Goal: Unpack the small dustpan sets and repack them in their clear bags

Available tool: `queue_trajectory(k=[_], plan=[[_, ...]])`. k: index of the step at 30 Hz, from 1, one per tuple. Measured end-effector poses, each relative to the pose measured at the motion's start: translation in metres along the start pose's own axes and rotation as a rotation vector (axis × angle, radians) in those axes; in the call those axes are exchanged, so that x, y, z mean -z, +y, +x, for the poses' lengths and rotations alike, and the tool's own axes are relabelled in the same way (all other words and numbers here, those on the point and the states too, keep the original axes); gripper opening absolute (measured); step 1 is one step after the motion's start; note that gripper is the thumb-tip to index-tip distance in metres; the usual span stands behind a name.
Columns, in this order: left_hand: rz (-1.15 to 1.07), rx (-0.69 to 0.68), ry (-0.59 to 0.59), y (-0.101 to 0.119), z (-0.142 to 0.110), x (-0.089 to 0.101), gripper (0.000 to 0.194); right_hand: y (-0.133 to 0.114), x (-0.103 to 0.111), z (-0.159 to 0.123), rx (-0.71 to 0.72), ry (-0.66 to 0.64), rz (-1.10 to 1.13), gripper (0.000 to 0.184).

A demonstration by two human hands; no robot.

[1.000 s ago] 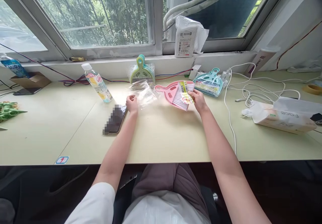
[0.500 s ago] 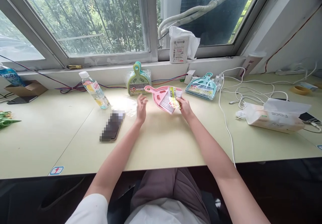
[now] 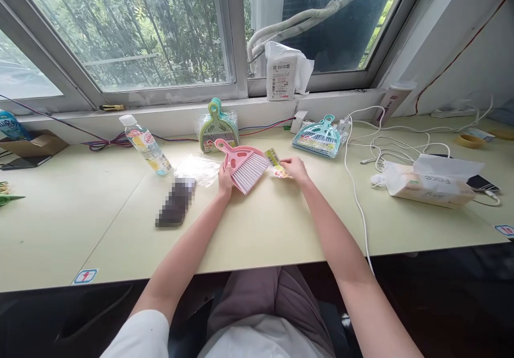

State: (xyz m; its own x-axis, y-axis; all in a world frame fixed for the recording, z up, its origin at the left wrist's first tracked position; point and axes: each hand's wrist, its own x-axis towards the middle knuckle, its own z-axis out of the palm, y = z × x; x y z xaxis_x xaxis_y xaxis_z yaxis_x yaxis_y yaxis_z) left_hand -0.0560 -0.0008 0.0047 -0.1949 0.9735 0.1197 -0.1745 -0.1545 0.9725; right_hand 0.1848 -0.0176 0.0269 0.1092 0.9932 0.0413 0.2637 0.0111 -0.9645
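My left hand point(image 3: 226, 180) is closed on the left side of a pink dustpan-and-brush set point(image 3: 244, 166), its white bristles angled down to the right. In my right hand point(image 3: 296, 169) is a yellow and white card label point(image 3: 278, 166), pinched at its right end and apart from the brush. A crumpled clear plastic wrapper point(image 3: 198, 169) lies on the table just left of my left hand. Behind, a green dustpan-and-brush set point(image 3: 219, 127) leans against the sill. A blue dustpan-and-brush set point(image 3: 320, 137) in clear wrap lies to the right.
A drink bottle point(image 3: 145, 144) and a blurred phone point(image 3: 175, 203) are on the left. On the right, a white cable point(image 3: 357, 202) runs over the table's front edge, near a tissue pack point(image 3: 431, 181) and a tape roll point(image 3: 470, 141). A wrapped package point(image 3: 281, 76) stands on the sill.
My left hand has taken hold of the pink set, which has shifted left. The card label, earlier around the brush, is now off it in my right hand. The view has shifted slightly.
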Motion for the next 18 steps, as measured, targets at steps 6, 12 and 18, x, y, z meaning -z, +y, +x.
queue_trajectory(k=[6, 12, 18], plan=[[0.112, 0.066, -0.117, 0.003, -0.005, -0.001, 0.027, 0.007, 0.035, -0.001, -0.04, 0.548, -0.507, 0.025], [0.131, 0.045, -0.344, 0.001, -0.013, -0.005, 0.035, -0.007, 0.014, -0.011, 0.24, 0.498, -0.802, 0.03], [0.224, -0.079, -0.458, -0.005, -0.017, -0.009, 0.039, -0.03, -0.064, -0.039, 0.435, 0.151, -0.97, 0.035]])
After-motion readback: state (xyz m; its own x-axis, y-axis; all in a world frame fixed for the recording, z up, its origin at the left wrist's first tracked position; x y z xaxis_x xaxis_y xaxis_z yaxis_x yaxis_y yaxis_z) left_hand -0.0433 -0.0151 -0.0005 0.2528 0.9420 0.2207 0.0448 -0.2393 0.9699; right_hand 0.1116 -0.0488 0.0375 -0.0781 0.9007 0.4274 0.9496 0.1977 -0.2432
